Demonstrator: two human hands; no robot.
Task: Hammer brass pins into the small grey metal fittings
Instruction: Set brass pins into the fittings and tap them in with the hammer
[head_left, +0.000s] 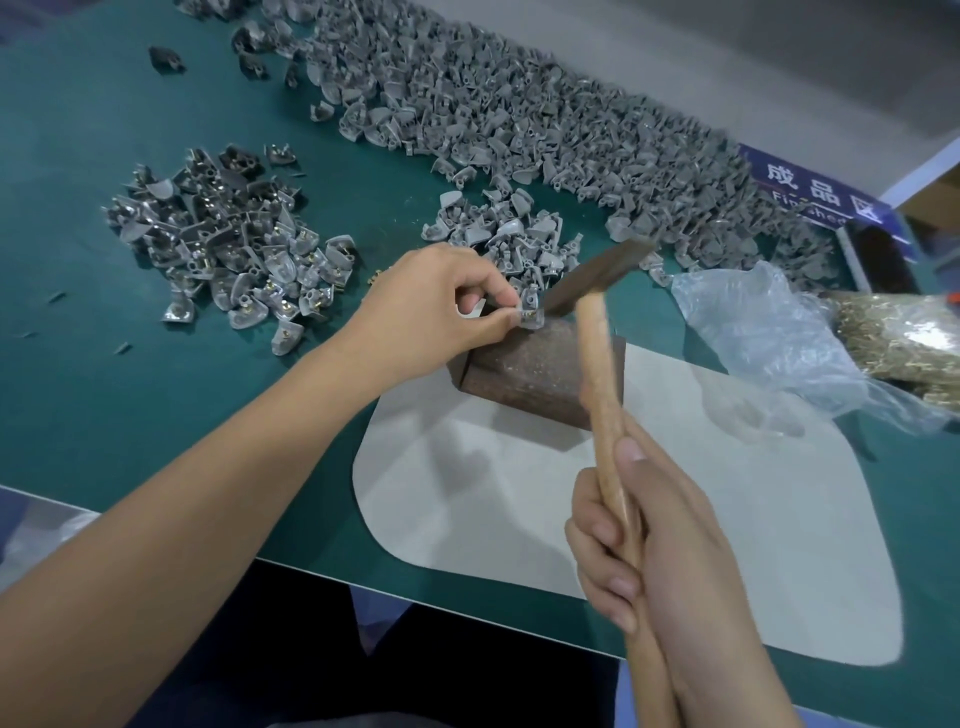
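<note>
My left hand (441, 312) pinches a small grey fitting (531, 312) with a brass pin in it on top of a rusty brown metal block (530, 374). My right hand (644, 535) grips the wooden handle of a hammer (597, 275). The dark hammer head is blurred and sits just right of the fitting, its face touching or nearly touching it. A plastic bag of brass pins (893, 343) lies at the right.
A long heap of bare grey fittings (519, 104) runs across the back of the green table (130, 389). A smaller pile of fittings with brass pins (228, 249) lies at the left. A grey mat (675, 519) lies under the block. A blue sign (821, 187) stands at the right.
</note>
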